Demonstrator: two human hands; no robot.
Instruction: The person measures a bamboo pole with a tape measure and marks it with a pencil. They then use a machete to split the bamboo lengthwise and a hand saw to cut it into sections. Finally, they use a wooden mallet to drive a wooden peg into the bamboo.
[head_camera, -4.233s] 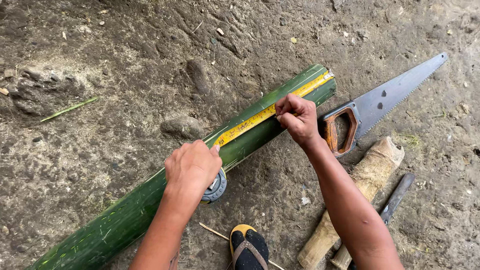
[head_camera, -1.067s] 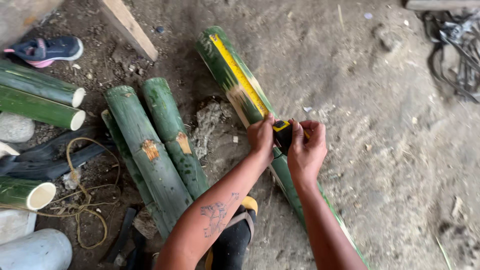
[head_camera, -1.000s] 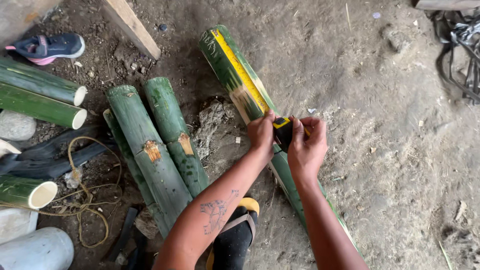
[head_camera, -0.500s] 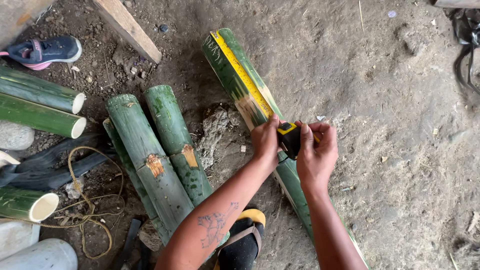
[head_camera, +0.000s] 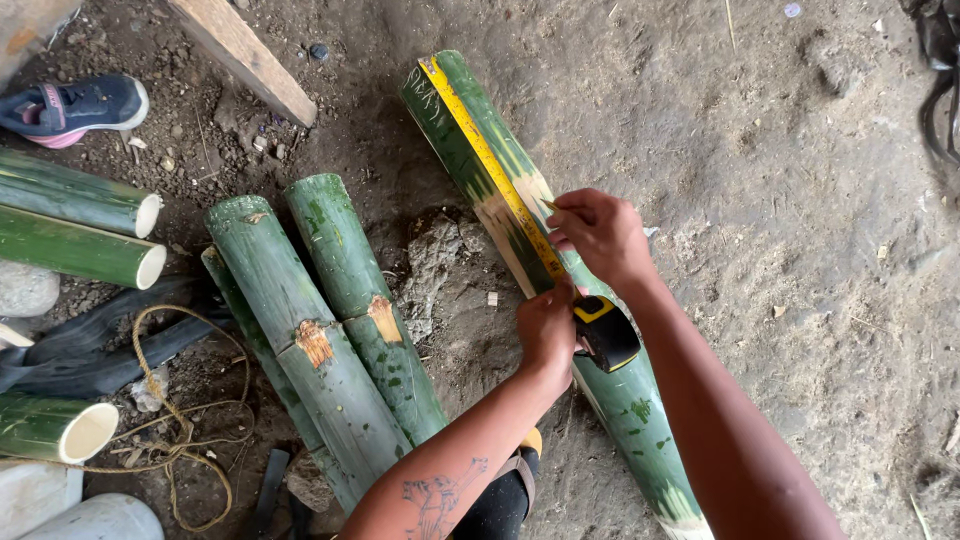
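A long green bamboo pole (head_camera: 480, 150) lies on the dirt, running from upper middle to lower right. A yellow tape blade (head_camera: 490, 165) is stretched along it from its far end. My left hand (head_camera: 548, 330) grips the yellow and black tape measure case (head_camera: 607, 335) against the pole. My right hand (head_camera: 600, 235) rests on the pole just above it. Its fingers are pinched on a thin pointed thing (head_camera: 546, 206) at the tape's edge.
Two short cut bamboo pieces (head_camera: 330, 330) lie side by side to the left, with more bamboo sections (head_camera: 80, 225) at the left edge. Also around: a coiled rope (head_camera: 190, 400), a dark shoe (head_camera: 75, 105), a wooden plank (head_camera: 245, 60), and my sandalled foot (head_camera: 510, 480).
About four seconds ago I was at another part of the pole, near a saw. In the last second my right hand left the case and moved up along the tape.
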